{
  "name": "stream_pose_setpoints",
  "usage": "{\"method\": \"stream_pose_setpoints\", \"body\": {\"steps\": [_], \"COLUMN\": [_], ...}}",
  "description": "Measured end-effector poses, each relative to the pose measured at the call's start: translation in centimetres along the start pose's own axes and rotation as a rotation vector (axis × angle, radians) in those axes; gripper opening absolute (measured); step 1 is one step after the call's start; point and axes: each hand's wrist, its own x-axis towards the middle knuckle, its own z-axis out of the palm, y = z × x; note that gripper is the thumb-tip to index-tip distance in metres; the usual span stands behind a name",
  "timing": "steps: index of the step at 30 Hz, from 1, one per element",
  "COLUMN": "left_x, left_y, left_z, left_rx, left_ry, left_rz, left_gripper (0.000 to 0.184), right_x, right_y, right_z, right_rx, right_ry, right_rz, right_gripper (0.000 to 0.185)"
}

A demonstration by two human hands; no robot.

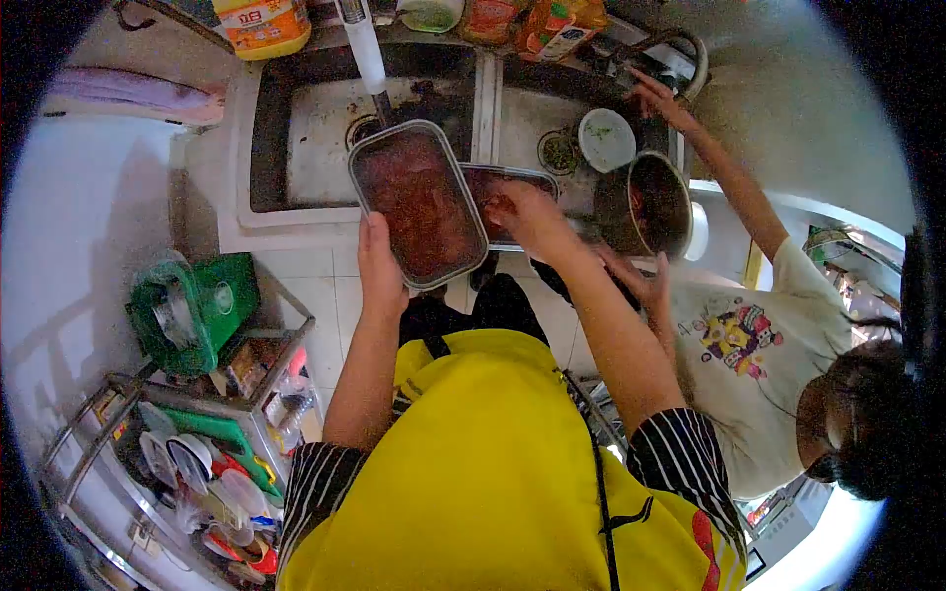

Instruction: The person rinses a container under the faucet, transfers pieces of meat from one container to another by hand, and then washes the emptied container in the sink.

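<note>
My left hand grips the side of a rectangular container with a pale rim, tilted in front of the sink. Dark reddish contents or a dark red inner surface show in it. Just right of it, a second rectangular container rests across the front of the sink divider, partly hidden by the first and by my arm. My right hand is over this second container with its fingers curled down; what they hold, if anything, is hidden.
A double sink lies ahead. Its right basin has a white bowl and a large pot. At right, another person reaches one hand toward the faucet, the other beside the pot. Bottles line the back; a cluttered rack stands left.
</note>
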Motion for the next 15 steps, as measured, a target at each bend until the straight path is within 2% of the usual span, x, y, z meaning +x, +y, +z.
{"method": "stream_pose_setpoints", "body": {"steps": [6,9,12,15], "left_x": [0.1,0.5,0.3,0.4], "left_y": [0.3,0.0,0.2,-0.2], "left_z": [-0.6,-0.6,-0.2,-0.5], "left_rx": [-0.007,-0.031,-0.050,-0.051], "left_ry": [0.031,0.026,-0.016,-0.003], "left_rz": [-0.040,-0.055,-0.061,-0.080], "left_gripper": [0.063,0.066,0.068,0.068], "right_x": [-0.4,0.3,0.1,-0.7], "right_y": [0.6,0.5,-0.6,-3.9], "right_z": [0.2,0.4,-0.1,-1.4], "right_rx": [-0.151,-0.130,-0.260,-0.189], "right_ry": [0.037,-0.073,-0.056,0.246], "right_rz": [0.031,0.172,0.079,-0.093], "right_gripper": [0.033,0.031,0.030,0.028]}}
